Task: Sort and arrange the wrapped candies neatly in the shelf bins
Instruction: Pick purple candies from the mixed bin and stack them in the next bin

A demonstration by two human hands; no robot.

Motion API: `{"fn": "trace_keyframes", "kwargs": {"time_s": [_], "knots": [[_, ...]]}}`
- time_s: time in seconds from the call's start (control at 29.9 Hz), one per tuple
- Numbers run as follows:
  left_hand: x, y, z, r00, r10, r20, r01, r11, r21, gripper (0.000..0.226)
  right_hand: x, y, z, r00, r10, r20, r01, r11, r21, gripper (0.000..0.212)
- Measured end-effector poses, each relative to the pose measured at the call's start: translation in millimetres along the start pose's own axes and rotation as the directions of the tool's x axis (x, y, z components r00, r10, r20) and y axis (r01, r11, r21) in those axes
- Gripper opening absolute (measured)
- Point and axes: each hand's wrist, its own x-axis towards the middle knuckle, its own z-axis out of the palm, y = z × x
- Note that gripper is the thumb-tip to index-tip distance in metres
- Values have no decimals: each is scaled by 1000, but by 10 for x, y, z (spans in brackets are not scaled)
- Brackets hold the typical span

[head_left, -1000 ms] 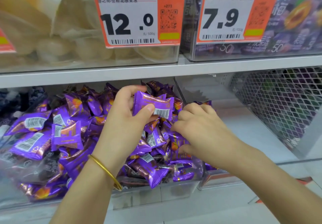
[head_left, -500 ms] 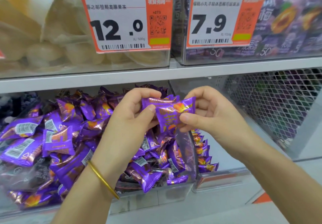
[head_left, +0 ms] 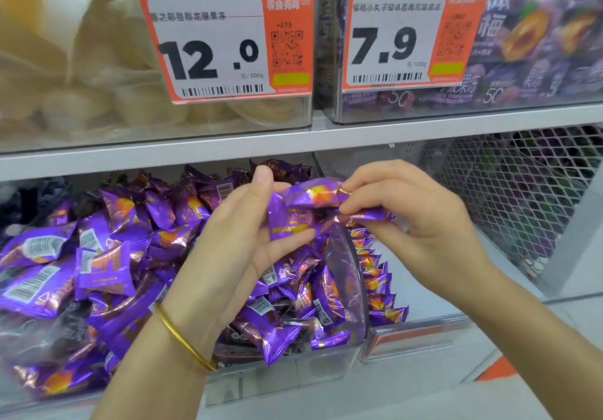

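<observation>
While the left hand gripped a candy stack above the full bin, the right hand pinched the stack's ends. Squaring edges before setting them upright in the row beyond would likely keep it neat.

grey shelf board | wire mesh panel | pale floor, perhaps tile

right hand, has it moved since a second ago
Yes, the right hand rose from the candy pile toward the shelf edge, pinching a candy.
</observation>
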Motion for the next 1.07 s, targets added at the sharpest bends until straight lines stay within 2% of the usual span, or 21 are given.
{"fn": "trace_keyframes", "kwargs": {"time_s": [0.07,0.17,0.23,0.27,0.3,0.33,0.4,0.43,0.47,0.67,0.7,0.8,0.97,1.07], "knots": [[-20,9,20,1000,10,28,-11,999,38,46,-14,3,11,996,-81,36,84,989,-122,16],[-21,-19,16,998,57,-28,-55,996,70,27,-28,27,35,990,-105,96,114,988,-100,17],[-4,-25,-12,994,79,-70,-76,996,46,22,-16,57,-12,991,-31,128,35,999,-28,12],[4,-24,-20,992,92,-84,-88,995,42,22,-8,56,-42,989,51,140,-58,997,48,11],[4,-24,-23,990,107,-90,-102,993,53,22,-2,46,-66,976,151,156,-179,967,182,14],[4,-29,-23,988,123,-88,-117,990,75,22,9,25,-78,954,239,181,-290,885,364,19],[-8,-37,1,986,155,-59,-148,983,112,25,23,-14,-51,907,364,211,-409,650,640,26],[-18,-36,22,986,163,-35,-158,981,114,27,25,-28,-15,886,414,210,-436,588,681,25],[-27,-38,39,986,167,-7,-166,980,110,29,28,-36,23,872,447,201,-453,578,679,24],[-23,-48,67,991,108,79,-109,994,6,18,33,-15,89,823,544,165,-513,586,627,23],[-21,-56,66,991,103,83,-105,994,20,23,27,-12,92,821,546,167,-518,588,621,23],[-36,-75,86,980,156,125,-181,956,231,36,11,-20,107,835,522,171,-508,614,604,23],[-57,-91,112,958,215,189,-257,936,242,33,17,-27,64,859,475,193,-497,679,541,48],[-49,-102,120,941,246,231,-305,912,272,34,22,-12,7,867,464,183,-495,760,420,45]]}}
